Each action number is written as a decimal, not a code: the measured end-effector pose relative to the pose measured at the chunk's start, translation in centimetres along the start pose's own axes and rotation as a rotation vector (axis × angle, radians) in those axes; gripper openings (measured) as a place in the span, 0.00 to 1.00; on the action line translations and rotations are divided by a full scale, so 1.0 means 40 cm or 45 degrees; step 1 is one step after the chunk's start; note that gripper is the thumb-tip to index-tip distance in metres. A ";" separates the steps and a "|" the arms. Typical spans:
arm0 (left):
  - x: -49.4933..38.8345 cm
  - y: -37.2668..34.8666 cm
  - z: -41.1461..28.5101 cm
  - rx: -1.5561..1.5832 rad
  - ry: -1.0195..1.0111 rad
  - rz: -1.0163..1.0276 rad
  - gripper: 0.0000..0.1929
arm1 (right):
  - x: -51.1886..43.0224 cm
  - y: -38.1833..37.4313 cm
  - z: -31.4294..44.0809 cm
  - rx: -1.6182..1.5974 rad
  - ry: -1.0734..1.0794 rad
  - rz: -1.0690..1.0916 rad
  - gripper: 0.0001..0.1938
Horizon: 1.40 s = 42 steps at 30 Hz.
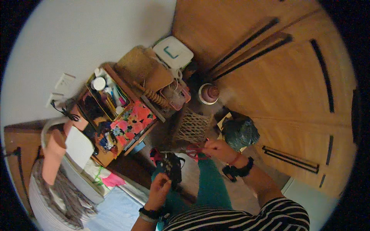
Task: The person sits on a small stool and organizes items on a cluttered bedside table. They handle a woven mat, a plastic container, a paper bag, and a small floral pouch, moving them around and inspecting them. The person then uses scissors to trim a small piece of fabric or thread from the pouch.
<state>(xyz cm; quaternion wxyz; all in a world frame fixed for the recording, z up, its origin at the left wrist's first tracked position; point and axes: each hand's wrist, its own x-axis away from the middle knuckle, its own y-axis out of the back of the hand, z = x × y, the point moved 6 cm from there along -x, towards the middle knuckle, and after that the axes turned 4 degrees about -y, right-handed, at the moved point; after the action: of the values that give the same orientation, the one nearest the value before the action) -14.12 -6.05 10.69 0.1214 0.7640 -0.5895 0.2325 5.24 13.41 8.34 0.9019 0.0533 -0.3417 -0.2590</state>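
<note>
My right hand [217,149] is closed around a red looped object [194,152], which looks like the handles of a pair of scissors. A thin pale strip extends left from it, in front of a woven lattice basket [193,127]. My left hand [159,187] is lower and to the left, over my green trouser leg, with its fingers curled. Whether it pinches anything is too blurred to tell. Just beyond it is a dark bag or cloth bundle [172,168], with a red item [155,156] at its upper left.
A cabinet with a floral cover [134,121] holds a box of bottles and pens [99,83] on the left. Beyond the basket stands a round brown object with a white rim [209,93]. A black plastic bag [241,130] sits before the wooden wardrobe [274,95]. A light-blue cloth [115,212] lies lower left.
</note>
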 end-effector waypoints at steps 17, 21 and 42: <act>0.295 -0.374 -0.542 0.030 -0.564 0.571 0.03 | 0.774 -0.117 0.401 0.384 0.437 -0.763 0.14; 0.385 -0.546 -0.542 0.065 -0.614 0.709 0.02 | 0.976 -0.092 0.380 0.375 0.700 -1.022 0.10; 0.737 -1.027 -0.391 0.003 -0.539 1.437 0.03 | 1.610 -0.281 0.093 -0.892 -0.020 -1.103 0.21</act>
<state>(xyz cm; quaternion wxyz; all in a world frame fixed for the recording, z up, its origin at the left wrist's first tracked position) 27.68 -12.45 42.52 -0.1416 0.3628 -0.9151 0.1045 38.75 -28.38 46.01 0.6741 -0.1159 -0.1887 -0.7047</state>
